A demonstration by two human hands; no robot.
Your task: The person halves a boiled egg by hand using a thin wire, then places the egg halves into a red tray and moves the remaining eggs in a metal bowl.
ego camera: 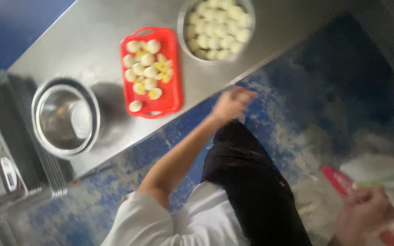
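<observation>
Red tray [173, 98]: rectangular, on the steel counter [96, 27]; holds peeled boiled eggs [144, 70], some halved with yolk showing. Its long axis runs from the near counter edge toward the far side, a handle loop at the far end.
Egg bowl [182, 27]: round metal bowl just beside the tray, heaped with whole peeled eggs [217, 27]; top cut off by the frame.
Empty bowls [39, 125]: stacked steel bowls, nothing inside, at the counter's left end.
Left hand [232, 104]: at the near counter edge, below the egg bowl; blurred, so I cannot tell its grip or whether it holds anything.
Right hand [365, 214]: low right, fingers curled around a red handle-like object [338, 180]; pale blurred material beside it, unclear.
</observation>
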